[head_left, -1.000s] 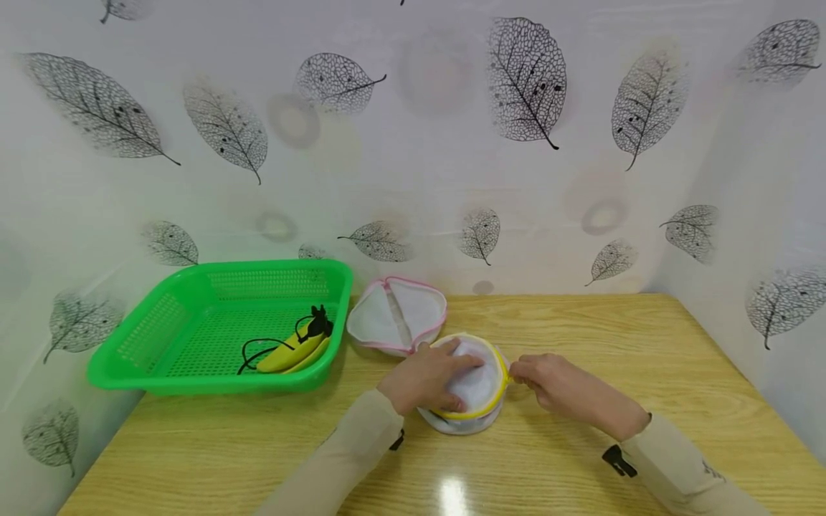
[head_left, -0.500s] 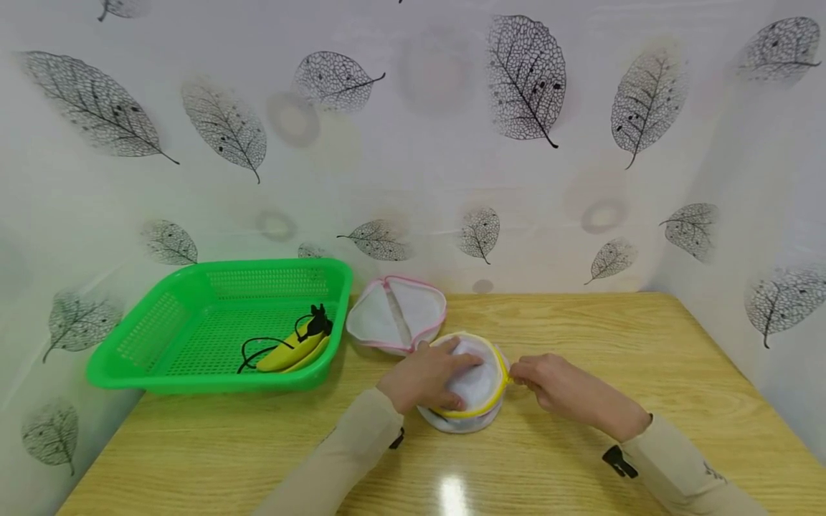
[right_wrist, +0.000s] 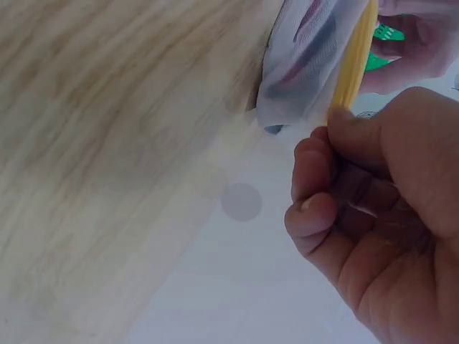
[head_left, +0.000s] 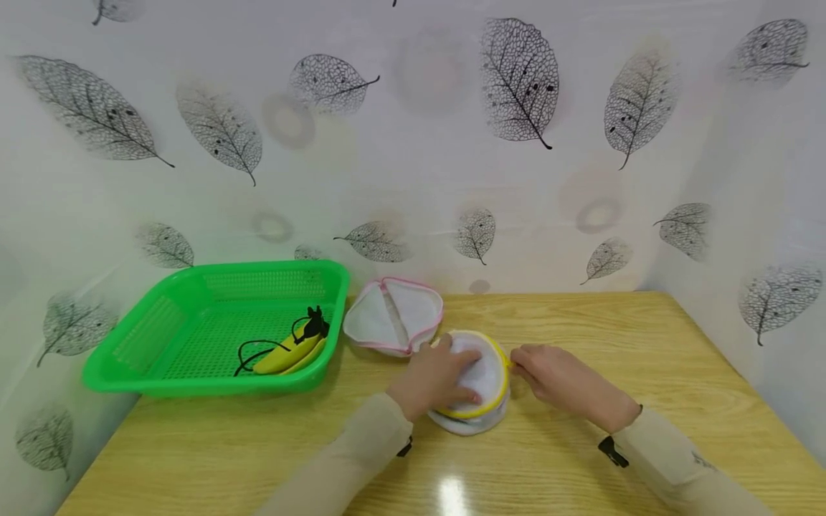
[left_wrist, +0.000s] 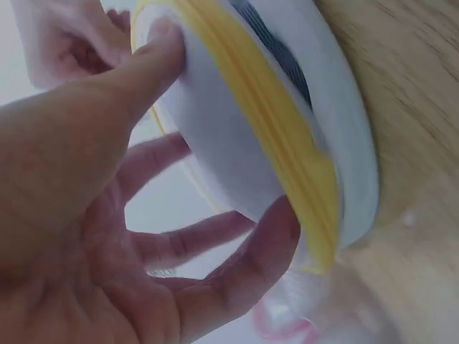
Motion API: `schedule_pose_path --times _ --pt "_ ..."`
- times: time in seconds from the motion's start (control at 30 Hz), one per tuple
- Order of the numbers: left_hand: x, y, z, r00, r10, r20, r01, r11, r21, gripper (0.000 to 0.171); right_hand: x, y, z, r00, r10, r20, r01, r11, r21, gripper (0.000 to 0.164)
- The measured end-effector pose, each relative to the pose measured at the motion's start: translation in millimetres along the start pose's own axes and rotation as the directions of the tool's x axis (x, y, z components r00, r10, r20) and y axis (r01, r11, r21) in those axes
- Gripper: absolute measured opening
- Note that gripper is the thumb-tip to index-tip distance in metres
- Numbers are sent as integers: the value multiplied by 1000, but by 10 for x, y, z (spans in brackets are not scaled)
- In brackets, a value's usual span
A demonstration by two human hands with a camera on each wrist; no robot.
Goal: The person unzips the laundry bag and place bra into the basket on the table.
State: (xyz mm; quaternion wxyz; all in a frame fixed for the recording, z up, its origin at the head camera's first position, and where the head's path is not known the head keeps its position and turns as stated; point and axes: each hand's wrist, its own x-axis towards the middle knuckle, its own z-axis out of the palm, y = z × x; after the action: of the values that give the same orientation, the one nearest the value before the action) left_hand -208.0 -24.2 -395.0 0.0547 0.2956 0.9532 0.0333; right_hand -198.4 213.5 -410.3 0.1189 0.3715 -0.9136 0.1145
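Note:
A round white mesh laundry bag (head_left: 485, 373) with a yellow zipper (left_wrist: 276, 136) around its top lies on the wooden table. My left hand (head_left: 431, 381) is spread over the bag, its thumb and fingertips pressing on the white top panel inside the zipper ring. At the bag's right edge, my right hand (head_left: 558, 376) pinches the zipper between thumb and forefinger; the pull itself is hidden by the fingertips. Dark and reddish contents show through the mesh side (right_wrist: 297, 79). Behind my left hand sits a second white bag (head_left: 416, 304) with pink trim, its zipper parted across the middle.
A green plastic basket (head_left: 106, 367) stands at the left, holding yellow banana-shaped things (head_left: 284, 358) and a black cable (head_left: 250, 342) with a plug. A leaf-patterned sheet (head_left: 413, 158) hangs behind the table (head_left: 555, 459).
The yellow-zippered bag has shifted slightly to the right, and the left hand on top has moved with it. The right hand keeps its pinch at the zipper. The head view has shifted a little.

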Motion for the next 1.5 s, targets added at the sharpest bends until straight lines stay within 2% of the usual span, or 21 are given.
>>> schedule_pose_path --times 0.1,0.27,0.4,0.53,0.63,0.93,1.27,1.5 --pt "-2 32 -36 1000 4 4 -4 999 41 66 32 30 19 999 37 -1 -37 999 -33 13" --pt "1 3 -126 995 63 78 -71 992 103 62 60 82 49 997 81 7 -81 994 -73 17" --pt "-4 -32 -143 988 113 104 -121 990 67 69 66 107 59 996 90 31 -87 993 -76 17" --pt "-6 -56 -131 987 100 123 -96 995 -35 76 77 130 49 996 78 49 -75 996 -52 18" --pt "1 -70 -120 987 89 136 -80 994 -69 77 80 140 40 997 65 50 -64 997 -33 18" --pt "49 -86 -88 983 88 160 -75 993 -86 78 27 169 58 1000 26 17 -26 1000 9 21" --pt "68 -101 -75 982 88 167 -72 992 -101 79 1 179 41 1000 -12 19 12 1000 2 27" --pt "64 -100 -76 981 79 176 -62 993 -103 80 -37 189 47 1000 -23 19 23 1000 -6 26"
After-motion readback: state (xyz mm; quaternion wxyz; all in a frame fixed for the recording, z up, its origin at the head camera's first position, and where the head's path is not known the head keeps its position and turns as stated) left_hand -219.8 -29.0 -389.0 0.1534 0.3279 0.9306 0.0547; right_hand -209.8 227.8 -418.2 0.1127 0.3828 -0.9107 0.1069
